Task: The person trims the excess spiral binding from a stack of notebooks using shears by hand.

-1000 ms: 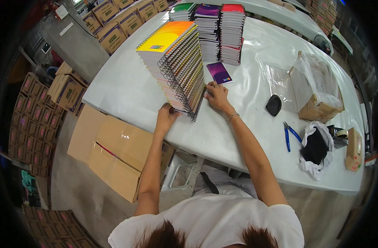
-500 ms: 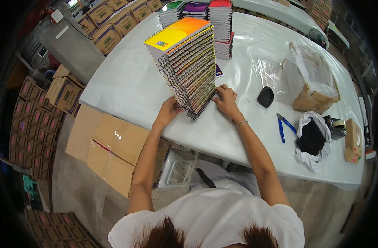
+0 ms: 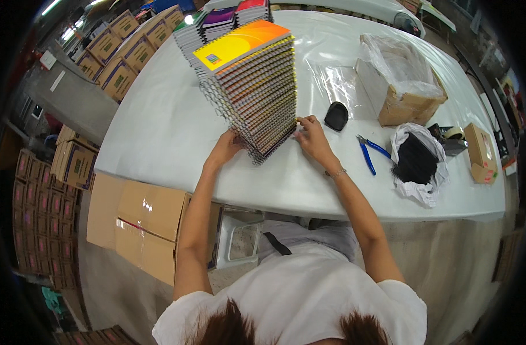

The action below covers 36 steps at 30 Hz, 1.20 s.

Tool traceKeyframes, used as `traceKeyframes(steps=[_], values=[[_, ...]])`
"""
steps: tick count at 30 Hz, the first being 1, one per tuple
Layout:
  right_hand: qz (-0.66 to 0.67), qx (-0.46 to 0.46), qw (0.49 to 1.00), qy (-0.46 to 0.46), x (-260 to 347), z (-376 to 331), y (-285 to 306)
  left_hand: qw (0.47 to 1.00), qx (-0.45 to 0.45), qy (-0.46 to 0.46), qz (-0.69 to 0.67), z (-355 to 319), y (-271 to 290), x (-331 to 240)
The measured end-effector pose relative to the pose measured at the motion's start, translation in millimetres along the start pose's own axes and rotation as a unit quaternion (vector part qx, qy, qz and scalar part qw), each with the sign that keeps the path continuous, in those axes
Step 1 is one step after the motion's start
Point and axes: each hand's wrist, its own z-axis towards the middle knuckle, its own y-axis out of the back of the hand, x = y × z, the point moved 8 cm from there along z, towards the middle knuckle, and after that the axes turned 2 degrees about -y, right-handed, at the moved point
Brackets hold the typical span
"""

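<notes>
A tall stack of spiral-bound notebooks (image 3: pixel 260 95), the top cover yellow and orange, stands left of the middle on the near half of a white-covered desk (image 3: pixel 159 126), leaning slightly. The left hand (image 3: pixel 225 148) is at its lower left side, the right hand (image 3: pixel 313 140) at its lower right corner; both touch it near the base, but whether either grip pinches or only presses cannot be told, as the stack hides some fingertips. Beyond stand shorter stacks of green (image 3: pixel 188 33), purple (image 3: pixel 219 18) and red notebooks (image 3: pixel 252 8). To the right, the glossy cover carries a black rounded object (image 3: pixel 336 117), a clear plastic sheet (image 3: pixel 338 80), a plastic-lined carton (image 3: pixel 415 106), blue-handled cutters (image 3: pixel 367 158), a white bag (image 3: pixel 425 194) with black strands, a tape dispenser (image 3: pixel 451 142) and a small brown box (image 3: pixel 480 150). At the near left, a large cardboard carton (image 3: pixel 151 210) sits beside a white stool (image 3: pixel 224 244). Farther left are a grey pillar (image 3: pixel 67 86), piled cartons (image 3: pixel 114 77) and brown packs (image 3: pixel 44 213); a grey floor (image 3: pixel 447 270) spreads near right.
</notes>
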Motion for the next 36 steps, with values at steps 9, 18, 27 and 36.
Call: traceKeyframes(steps=[9, 18, 27, 36], values=[[-0.387, -0.034, 0.902, -0.186, -12.3, -90.6, 134.7, 0.998, -0.014, 0.036, 0.053, -5.0, 10.9, 34.2], [-0.425, -0.050, 0.896, -0.117, -52.2, -115.8, 157.0, 0.982, -0.119, -0.103, 0.105, -20.1, 7.2, 31.1], [-0.189, -0.029, 0.953, -0.233, -58.2, -89.8, 178.3, 0.983, -0.123, -0.077, 0.117, -28.5, 2.9, 8.8], [0.644, 0.063, 0.676, -0.352, 28.7, -82.7, 129.6, 0.974, -0.147, -0.010, 0.169, -40.8, 1.2, -0.9]])
